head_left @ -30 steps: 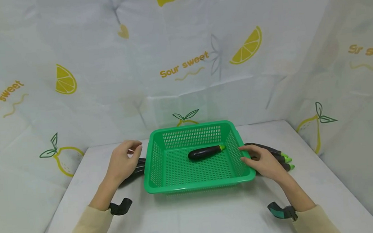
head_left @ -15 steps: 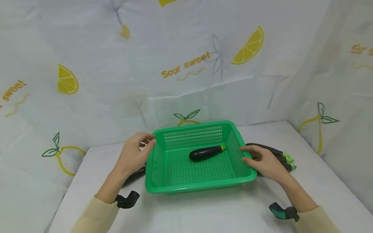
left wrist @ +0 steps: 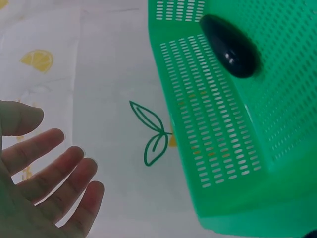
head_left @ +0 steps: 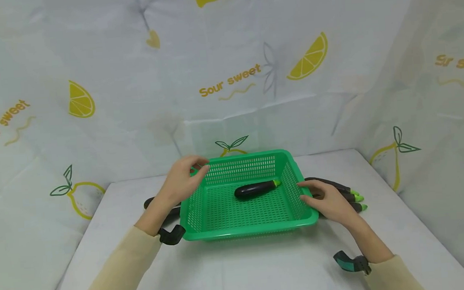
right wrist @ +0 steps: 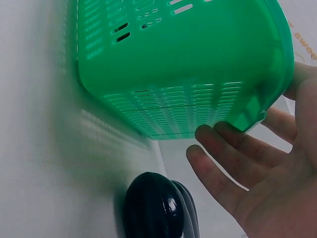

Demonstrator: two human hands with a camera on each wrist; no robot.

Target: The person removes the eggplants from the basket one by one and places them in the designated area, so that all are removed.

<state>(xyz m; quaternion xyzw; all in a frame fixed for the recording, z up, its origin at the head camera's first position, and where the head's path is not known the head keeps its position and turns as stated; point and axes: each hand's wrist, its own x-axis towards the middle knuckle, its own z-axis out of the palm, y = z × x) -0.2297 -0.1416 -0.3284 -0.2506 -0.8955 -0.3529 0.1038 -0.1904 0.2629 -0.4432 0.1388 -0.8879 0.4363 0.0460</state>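
A green plastic basket (head_left: 246, 230) sits in the middle of the table, with one dark eggplant (head_left: 254, 190) lying inside. My left hand (head_left: 186, 177) is raised at the basket's back left corner and holds nothing. In the left wrist view its fingers (left wrist: 74, 186) are spread loosely, apart from the basket wall. My right hand (head_left: 326, 199) grips the basket's right rim; in the right wrist view the thumb side goes behind the rim while the other fingers (right wrist: 218, 176) lie along the outside of the wall.
Several eggplants with green caps (head_left: 358, 197) lie right of the basket, partly behind my right hand. More dark eggplants (head_left: 175, 212) lie to its left, partly hidden by my left arm. A lemon-printed sheet (head_left: 132, 102) hangs behind the white table (head_left: 240, 270).
My left hand has moved right and away from me, from beside the left eggplants to the basket's back left corner. My right hand, the basket and the eggplant inside have stayed put.
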